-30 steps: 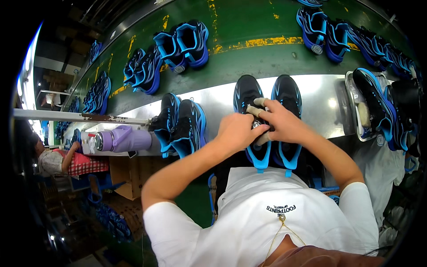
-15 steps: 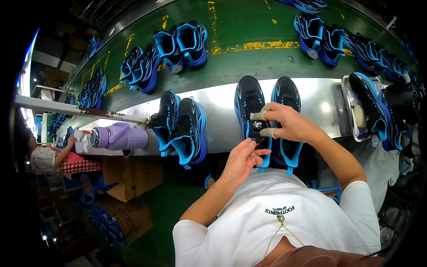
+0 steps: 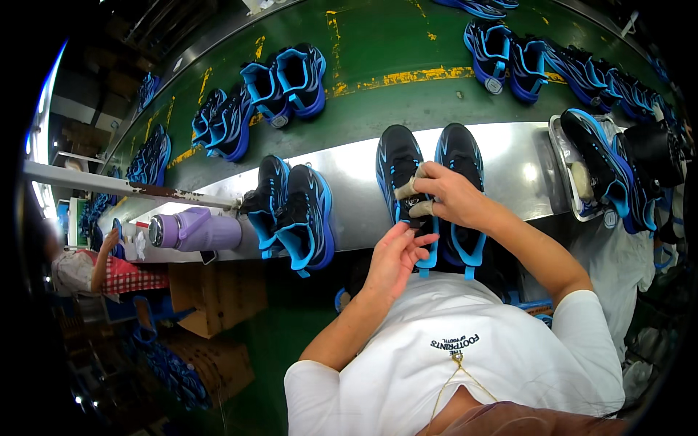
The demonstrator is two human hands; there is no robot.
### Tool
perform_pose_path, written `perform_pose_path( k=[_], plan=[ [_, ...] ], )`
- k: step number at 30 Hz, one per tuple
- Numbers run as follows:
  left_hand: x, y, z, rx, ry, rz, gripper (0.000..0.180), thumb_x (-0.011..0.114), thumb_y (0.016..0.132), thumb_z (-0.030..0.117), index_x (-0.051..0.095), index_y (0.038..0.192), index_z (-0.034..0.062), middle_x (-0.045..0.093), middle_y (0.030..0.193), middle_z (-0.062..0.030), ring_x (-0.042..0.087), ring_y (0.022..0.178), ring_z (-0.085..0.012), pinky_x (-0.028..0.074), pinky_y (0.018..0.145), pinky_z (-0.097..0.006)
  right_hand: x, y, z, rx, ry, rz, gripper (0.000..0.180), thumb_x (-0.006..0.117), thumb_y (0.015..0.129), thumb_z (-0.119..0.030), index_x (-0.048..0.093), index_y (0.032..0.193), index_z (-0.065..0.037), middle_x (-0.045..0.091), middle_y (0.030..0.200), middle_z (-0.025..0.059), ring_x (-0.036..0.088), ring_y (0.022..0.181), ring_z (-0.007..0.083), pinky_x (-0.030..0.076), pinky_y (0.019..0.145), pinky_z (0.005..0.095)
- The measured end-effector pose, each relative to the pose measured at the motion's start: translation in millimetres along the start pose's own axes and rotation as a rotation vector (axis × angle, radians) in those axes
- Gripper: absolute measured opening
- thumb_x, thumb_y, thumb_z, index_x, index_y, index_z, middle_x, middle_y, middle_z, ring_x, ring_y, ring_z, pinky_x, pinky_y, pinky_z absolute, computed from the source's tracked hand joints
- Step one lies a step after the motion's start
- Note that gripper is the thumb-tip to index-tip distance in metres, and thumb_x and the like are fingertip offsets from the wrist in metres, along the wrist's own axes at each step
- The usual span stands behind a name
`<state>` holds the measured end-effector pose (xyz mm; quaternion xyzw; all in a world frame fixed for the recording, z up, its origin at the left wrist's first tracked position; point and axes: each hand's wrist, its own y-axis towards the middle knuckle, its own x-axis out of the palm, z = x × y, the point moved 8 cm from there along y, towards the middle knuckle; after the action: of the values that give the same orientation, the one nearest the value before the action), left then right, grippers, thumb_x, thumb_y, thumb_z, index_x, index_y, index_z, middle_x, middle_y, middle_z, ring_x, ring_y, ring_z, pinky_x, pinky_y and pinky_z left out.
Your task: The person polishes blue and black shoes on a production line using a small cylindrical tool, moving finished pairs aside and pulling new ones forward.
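Observation:
A pair of black and blue sneakers stands before me on a shiny metal worktop [image 3: 509, 156], toes pointing away. My right hand [image 3: 454, 198], with beige covers on thumb and forefinger, is closed around the small round dial [image 3: 415, 203] on the left sneaker [image 3: 399, 154]; the fingers hide part of it. Just nearer to me, my left hand [image 3: 392, 263] pinches the edge of the same sneaker's tongue, its other fingers loosely bent. The right sneaker [image 3: 459, 149] of the pair stands close beside, partly under my right hand and wrist.
Left on the worktop are another pair of sneakers [image 3: 309, 207], a purple flask [image 3: 214, 231] and a metal bar [image 3: 138, 186]. More pairs stand on the green belt [image 3: 407, 102] beyond. At right, a tray [image 3: 561, 163] sits by sneakers [image 3: 592, 149]. Far left is a co-worker [image 3: 98, 272], near cardboard boxes [image 3: 218, 294].
My right fingers have closed in over the dial, which showed more openly before. My left hand stays at the tongue. The whole view has shifted slightly. The co-worker's hand has moved a little.

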<state>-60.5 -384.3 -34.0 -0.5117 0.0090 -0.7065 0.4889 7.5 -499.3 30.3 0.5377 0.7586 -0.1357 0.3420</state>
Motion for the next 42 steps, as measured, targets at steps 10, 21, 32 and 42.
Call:
perform_pose_path(
  k=[10,21,32,42],
  plan=[
    [6.2,-24.7,33.0,0.168,0.731,0.06,0.037,0.052,0.097,0.008,0.049,0.132,-0.0024,0.058,0.127,-0.013,0.064,0.104,-0.0215,0.052,0.082,-0.028,-88.8,-43.4,39.0,0.394,0.385,0.28,0.035,0.066,0.091,-0.022,0.064,0.124,-0.011,0.067,0.099,0.0066,0.06,0.084,0.0129,0.049,0.075,0.0263],
    [-26.1,53.3,27.1,0.591,1.149,0.144,0.086,0.062,0.082,0.021,0.017,0.149,-0.0073,0.048,0.134,-0.0332,0.048,0.126,-0.0428,0.038,0.106,-0.043,-24.7,-72.8,79.5,0.45,0.354,0.115,0.09,0.065,0.084,-0.017,0.01,0.153,0.003,0.036,0.149,0.0264,0.047,0.132,0.0301,0.036,0.108,0.0348],
    [-36.4,165.3,330.7,0.534,2.242,0.726,0.068,0.07,0.077,0.055,0.055,0.136,0.0267,0.062,0.124,-0.0204,0.055,0.118,-0.04,0.046,0.095,-0.048,-111.6,82.9,31.5,-0.044,-0.134,0.278,0.038,0.066,0.09,-0.022,0.062,0.126,-0.012,0.065,0.113,0.016,0.061,0.105,0.0318,0.047,0.092,0.0383],
    [-65.6,201.6,356.0,0.292,2.37,0.522,0.064,0.074,0.068,0.063,0.07,0.113,0.0171,0.071,0.108,-0.0119,0.064,0.107,-0.0301,0.034,0.097,-0.057,-58.6,-52.4,102.6,0.484,-0.007,-0.097,0.024,0.064,0.089,-0.019,0.07,0.109,-0.009,0.063,0.087,0.0163,0.059,0.079,0.0326,0.047,0.072,0.0379]
  ],
)
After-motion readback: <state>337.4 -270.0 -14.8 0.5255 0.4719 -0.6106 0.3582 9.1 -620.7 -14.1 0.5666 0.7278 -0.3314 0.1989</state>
